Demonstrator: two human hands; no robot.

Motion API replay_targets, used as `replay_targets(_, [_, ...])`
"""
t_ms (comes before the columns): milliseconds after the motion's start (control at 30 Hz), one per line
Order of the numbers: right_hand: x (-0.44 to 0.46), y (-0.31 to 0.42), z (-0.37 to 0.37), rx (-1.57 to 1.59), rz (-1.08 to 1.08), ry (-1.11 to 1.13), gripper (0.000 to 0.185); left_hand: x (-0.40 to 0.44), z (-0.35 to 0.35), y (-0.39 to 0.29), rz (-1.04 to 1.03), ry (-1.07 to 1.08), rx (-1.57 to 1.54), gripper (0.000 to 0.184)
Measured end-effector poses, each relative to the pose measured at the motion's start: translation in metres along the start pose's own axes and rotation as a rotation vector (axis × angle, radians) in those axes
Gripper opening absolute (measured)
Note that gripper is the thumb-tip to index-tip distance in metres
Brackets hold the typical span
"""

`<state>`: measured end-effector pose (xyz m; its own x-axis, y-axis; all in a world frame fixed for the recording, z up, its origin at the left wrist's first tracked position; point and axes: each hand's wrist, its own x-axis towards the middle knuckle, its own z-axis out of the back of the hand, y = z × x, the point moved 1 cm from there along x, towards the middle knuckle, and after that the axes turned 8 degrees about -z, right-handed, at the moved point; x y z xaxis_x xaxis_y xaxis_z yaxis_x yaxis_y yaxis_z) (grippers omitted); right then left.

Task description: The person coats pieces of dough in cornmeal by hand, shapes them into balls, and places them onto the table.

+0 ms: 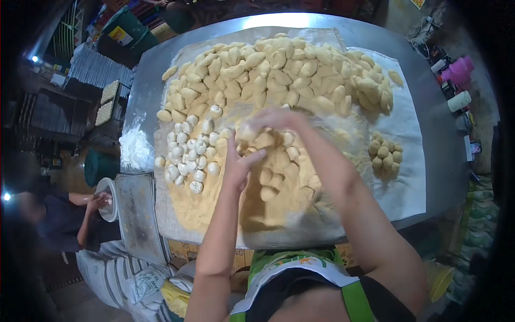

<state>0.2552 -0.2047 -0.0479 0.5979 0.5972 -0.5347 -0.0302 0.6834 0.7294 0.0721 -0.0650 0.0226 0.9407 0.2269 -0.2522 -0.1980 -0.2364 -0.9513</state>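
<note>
My left hand [240, 166] is over the crumb-covered cloth, its thumb and a finger spread apart around crumb-coated dough pieces. I cannot tell whether it touches them. Just beyond it, my right hand [265, 119] is smeared by motion, so its fingers and anything in them cannot be made out. Below and right of the hands are several round coated dough balls [268, 193]. A cluster of white, smooth dough balls [185, 153] lies to the left of my left hand. Loose tan crumbs [214, 217] cover the cloth around them.
A large heap of oval coated dough pieces [257, 70] spreads across the far side of the metal table [418, 107]. More coated balls [385, 153] sit on a white sheet at right. A clear plastic bag [135, 152] lies at left, near another person's hand [96, 201] at a white bucket [107, 188].
</note>
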Motion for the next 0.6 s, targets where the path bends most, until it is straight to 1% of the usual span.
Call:
replay_targets(33, [-0.006, -0.011, 0.017, 0.122, 0.033, 0.059, 0.071, -0.005, -0.004, -0.007, 0.007, 0.027, 0.083, 0.124])
replay_targets(67, [-0.011, -0.019, 0.015, 0.129, 0.032, 0.052, 0.071, 0.000, -0.004, -0.001, 0.008, 0.035, 0.088, 0.124])
replay_targets(167, [-0.024, -0.042, -0.002, -0.493, 0.007, -0.975, 0.064, 0.042, 0.000, 0.049, 0.149, 0.079, 0.407, 0.121])
replay_targets(200, [-0.020, -0.047, -0.006, -0.487, -0.002, -0.982, 0.064, 0.057, -0.002, 0.066, 0.149, 0.089, 0.414, 0.121])
replay_targets(267, [-0.009, -0.056, -0.017, -0.124, 0.060, -0.347, 0.064, 0.088, -0.009, 0.098, 0.100, 0.164, 0.416, 0.121])
replay_targets(300, [-0.024, -0.058, -0.014, -0.120, 0.053, -0.355, 0.064, 0.094, -0.014, 0.104, 0.075, 0.203, 0.417, 0.121])
replay_targets(333, [-0.052, -0.057, -0.011, -0.080, 0.057, -0.367, 0.064, 0.082, -0.025, 0.081, 0.076, 0.212, 0.420, 0.121])
replay_targets(367, [-0.080, -0.054, -0.007, -0.039, 0.063, -0.379, 0.063, 0.065, -0.028, 0.056, 0.025, 0.219, 0.416, 0.121])
replay_targets(400, [-0.097, -0.057, -0.004, 0.004, 0.067, -0.391, 0.063, 0.042, -0.035, 0.019, -0.024, 0.228, 0.412, 0.121])
replay_targets(433, [-0.102, -0.070, -0.003, 0.010, 0.059, -0.395, 0.063, 0.028, -0.035, 0.003, -0.071, 0.238, 0.405, 0.121])
replay_targets(467, [-0.106, -0.086, -0.003, 0.025, -0.053, -0.465, 0.061, 0.024, -0.027, 0.011, -0.063, 0.250, 0.405, 0.121])
replay_targets(533, [-0.113, -0.105, -0.004, 0.051, -0.275, -0.613, 0.057, 0.027, -0.003, 0.040, 0.103, 0.329, 0.656, 0.122])
replay_targets(567, [-0.113, -0.103, -0.017, 0.051, -0.281, -0.623, 0.057, 0.032, 0.006, 0.054, 0.180, 0.362, 0.779, 0.122])
replay_targets(600, [-0.114, -0.089, -0.039, 0.074, -0.210, -0.681, 0.056, 0.039, 0.003, 0.064, 0.171, 0.370, 0.777, 0.122])
